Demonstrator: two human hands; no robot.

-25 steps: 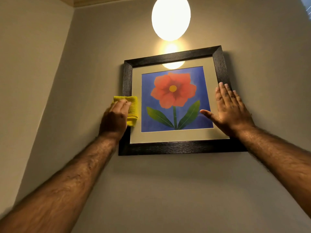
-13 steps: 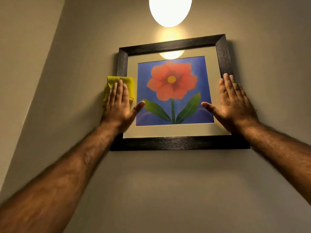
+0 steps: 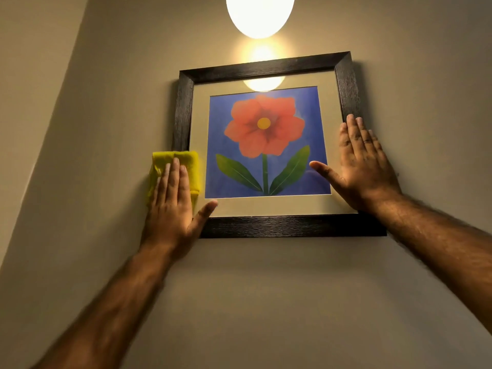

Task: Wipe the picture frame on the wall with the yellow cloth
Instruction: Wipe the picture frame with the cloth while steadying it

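A dark wooden picture frame (image 3: 266, 67) hangs on the beige wall, holding a print of a red flower on blue. My left hand (image 3: 173, 206) lies flat on a folded yellow cloth (image 3: 186, 162), pressing it against the lower part of the frame's left side bar. The cloth hides that stretch of the bar, and my thumb reaches onto the cream mat. My right hand (image 3: 364, 166) rests flat with fingers together on the frame's right side, thumb spread over the glass.
A glowing round lamp (image 3: 259, 12) hangs just above the frame, with its glare mirrored on the glass. A wall corner (image 3: 50, 123) runs diagonally at the left.
My left hand went from curled on the cloth to flat, and has slid the cloth down the left bar. My right hand has stayed on the right side.
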